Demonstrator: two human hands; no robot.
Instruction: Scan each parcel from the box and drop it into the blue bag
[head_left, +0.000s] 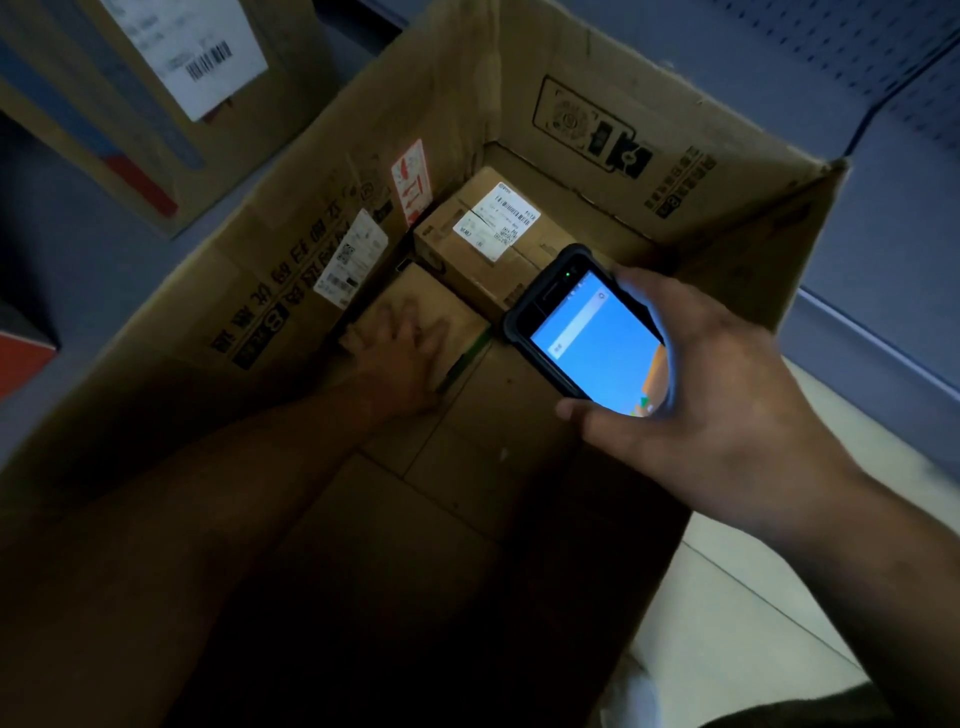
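Currently L hand (402, 348) is spread over small parcel (415, 285) in box (597, 73); scanner (587, 332) is gripped by R hand (727, 400); parcel could be dropped if lifted w/o firm grip.

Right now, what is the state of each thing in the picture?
large box, open at the top, flaps up.
labelled parcel, inside on the bottom, closed, label up.
small parcel, inside on the bottom, left hand rests on it.
scanner, screen lit, held by the right hand.
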